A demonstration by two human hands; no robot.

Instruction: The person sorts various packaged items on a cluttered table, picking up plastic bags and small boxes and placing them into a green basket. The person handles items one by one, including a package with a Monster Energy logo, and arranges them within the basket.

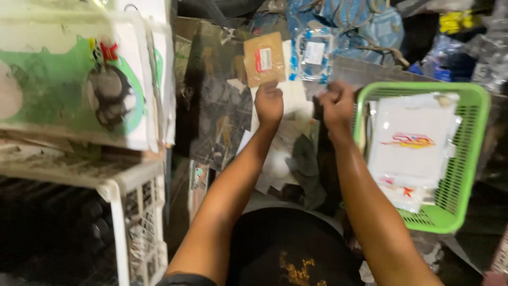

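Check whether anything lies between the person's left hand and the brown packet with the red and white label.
Nothing visible does. The left hand already grips the brown packet by its lower edge, held up above the cluttered papers. The right hand is beside the green basket.

Both forearms bare, no watch, bands or gloves in view; left hand [269, 101] and right hand [337, 104] bare too, right one motion-blurred; dark sleeve edge just visible at the left upper arm, bottom of frame; black garment [288, 246] below the arms, smooth fabric, with a gold-yellow printed or stitched motif, shape unclear.
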